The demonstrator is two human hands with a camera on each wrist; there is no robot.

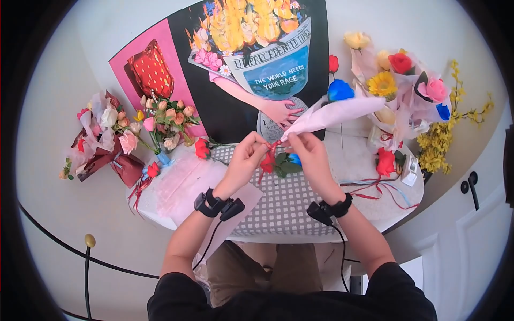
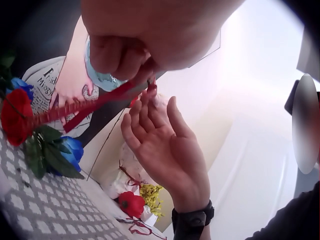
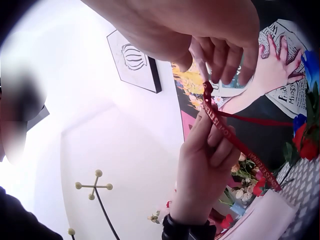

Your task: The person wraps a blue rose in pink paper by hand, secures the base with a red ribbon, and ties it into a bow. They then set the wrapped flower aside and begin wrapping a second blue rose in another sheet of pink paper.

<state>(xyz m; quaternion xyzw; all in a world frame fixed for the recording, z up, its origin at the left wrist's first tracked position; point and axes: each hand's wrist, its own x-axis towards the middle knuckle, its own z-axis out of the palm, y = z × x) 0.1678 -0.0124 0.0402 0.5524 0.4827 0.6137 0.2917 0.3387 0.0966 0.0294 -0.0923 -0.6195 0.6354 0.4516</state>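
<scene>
Above the surface [image 1: 356, 160], the left hand [image 1: 246, 161] pinches the ribbon [image 3: 245, 150] at the neck of the wrap [image 1: 334, 115], seemingly mid-tying, the right hand's [image 1: 314, 161] hold unclear; drawing the knot tight seems called for.

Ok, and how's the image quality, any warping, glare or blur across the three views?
Head view: fisheye warping bends the door, with dark rounded corners; left wrist: the wall is washed out at upper right and lettering on the red ribbon is blurred; right wrist: the left side is overexposed, with a smeared patch at the edge.
</scene>
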